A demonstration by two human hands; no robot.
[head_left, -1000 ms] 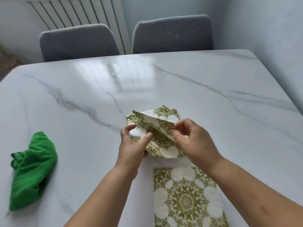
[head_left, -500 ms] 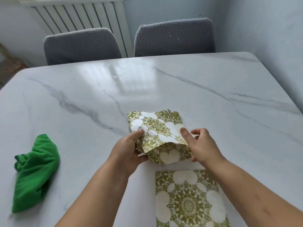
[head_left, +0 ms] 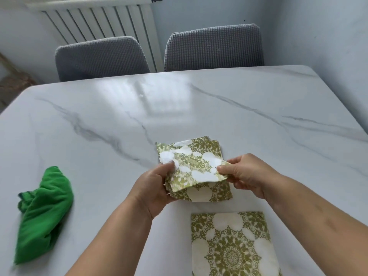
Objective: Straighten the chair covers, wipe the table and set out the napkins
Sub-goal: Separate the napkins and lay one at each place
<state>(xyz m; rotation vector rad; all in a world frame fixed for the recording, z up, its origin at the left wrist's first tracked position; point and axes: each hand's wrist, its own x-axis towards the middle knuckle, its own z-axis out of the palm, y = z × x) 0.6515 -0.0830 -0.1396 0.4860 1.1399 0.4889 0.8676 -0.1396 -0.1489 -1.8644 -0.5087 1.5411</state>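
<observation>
Left hand (head_left: pixel 153 188) grips napkin stack (head_left: pixel 201 188) above desk (head_left: pixel 179 108); right hand (head_left: pixel 247 174) pinches top napkin (head_left: pixel 194 166), likely peeling it off for placing.

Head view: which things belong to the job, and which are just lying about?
Job: napkin stack in left hand; top napkin pinched by right hand; laid napkin; green cloth; table; chair covers.
Lying about: radiator.

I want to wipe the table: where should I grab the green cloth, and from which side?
Pinch the high crumpled ridge of the green cloth from above. It lies bunched in thick folds on the table, so fingers close round a fold; its thin edges hug the surface.
</observation>
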